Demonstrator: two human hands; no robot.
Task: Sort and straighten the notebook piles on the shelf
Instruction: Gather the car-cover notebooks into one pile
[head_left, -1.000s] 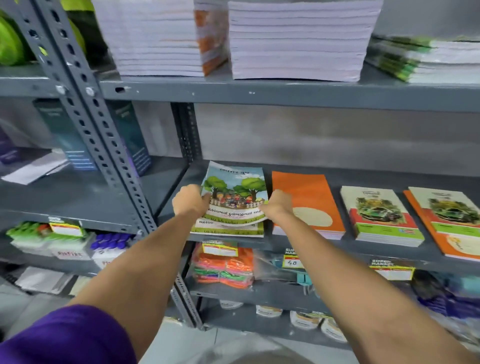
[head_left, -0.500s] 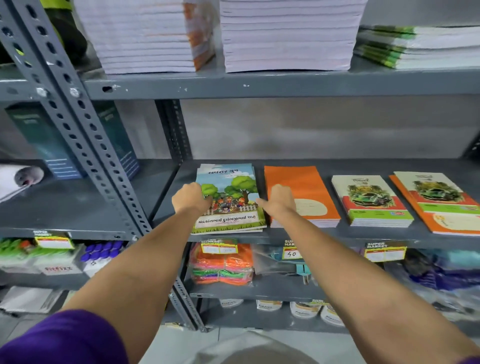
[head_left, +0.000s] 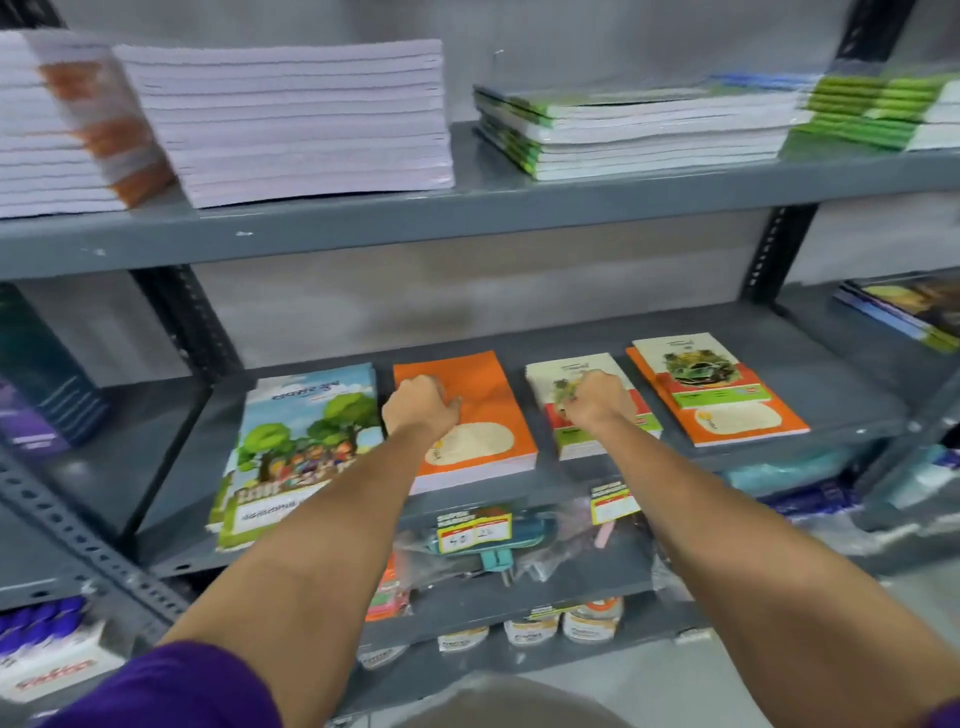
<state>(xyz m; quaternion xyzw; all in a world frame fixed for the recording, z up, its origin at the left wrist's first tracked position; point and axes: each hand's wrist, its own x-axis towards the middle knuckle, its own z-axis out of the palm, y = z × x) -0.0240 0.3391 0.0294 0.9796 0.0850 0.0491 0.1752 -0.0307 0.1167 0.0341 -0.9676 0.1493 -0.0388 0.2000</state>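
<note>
Both hands have shifted rightward since the earlier frames, away from the tree-cover pile (head_left: 298, 447) they flanked before. Now the left hand (head_left: 420, 405) rests on the orange notebook pile (head_left: 470, 415), fingers curled down against the cover near its far left part; whether it pinches anything cannot be told. The right hand (head_left: 597, 399) lies curled on top of the car-cover pile (head_left: 587, 400), just right of the orange one, and its grip is likewise unclear. Further right, a single car-cover notebook (head_left: 698, 371) sits atop another orange pile (head_left: 737, 418), slightly askew. All four piles lie flat in a row on the middle shelf (head_left: 831, 379), the tree-cover pile at the left end with its near edge overhanging toward the front. On the upper shelf (head_left: 467, 208) stand tall white stacks (head_left: 291, 119) and lower green-edged stacks (head_left: 644, 130). Yellow price tags (head_left: 472, 530) hang from the middle shelf's front lip.
</note>
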